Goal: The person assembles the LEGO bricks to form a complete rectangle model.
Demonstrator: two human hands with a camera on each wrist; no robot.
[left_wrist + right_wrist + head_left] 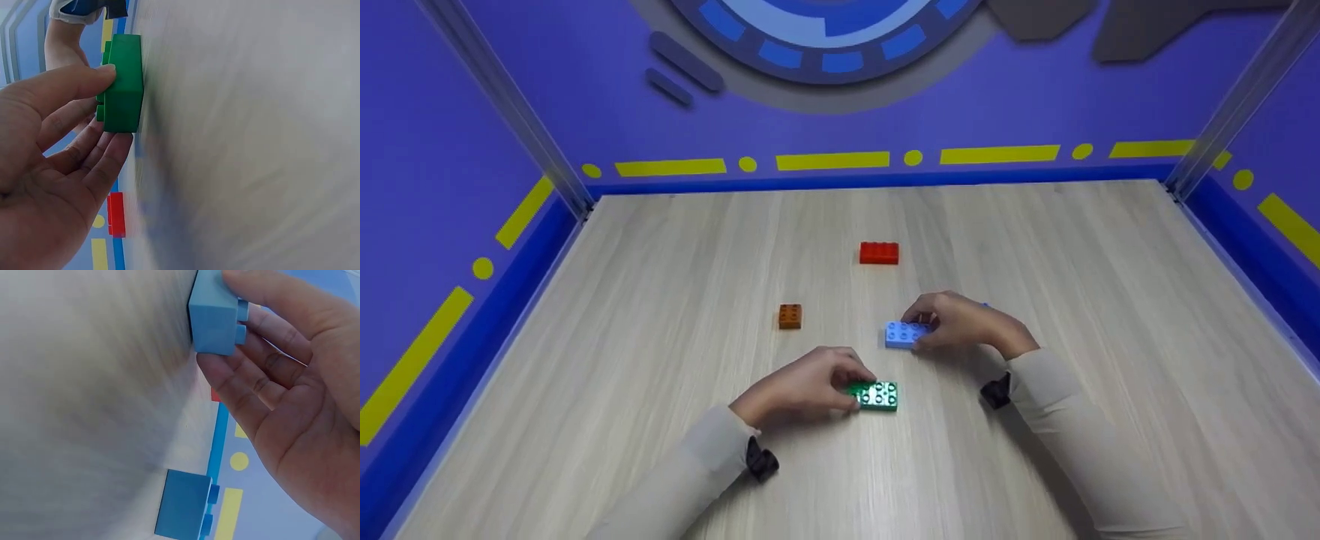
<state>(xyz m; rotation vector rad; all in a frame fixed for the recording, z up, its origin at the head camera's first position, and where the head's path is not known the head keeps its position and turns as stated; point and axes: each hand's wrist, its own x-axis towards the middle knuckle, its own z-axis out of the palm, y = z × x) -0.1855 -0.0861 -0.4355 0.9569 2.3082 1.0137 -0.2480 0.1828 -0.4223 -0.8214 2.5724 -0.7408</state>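
Note:
My left hand [810,381] pinches a green toy building brick [879,395] by its left end, thumb on the near side and fingers on the far side. The brick lies studs up, low at the tabletop; in the left wrist view the thumb presses the green brick's [125,84] side. Farther away and to the right, my right hand [960,321] holds a light blue brick [901,334] by its right end. Thumb and fingers sit on opposite sides of this light blue brick [214,323] in the right wrist view. The two held bricks are apart.
A red brick [879,253] lies farther back on the wooden table [697,247], and a small orange-brown brick [790,316] lies to the left. Another blue brick [183,503] stands beyond the right hand, mostly hidden in the head view. Blue-purple walls enclose the table's back and sides.

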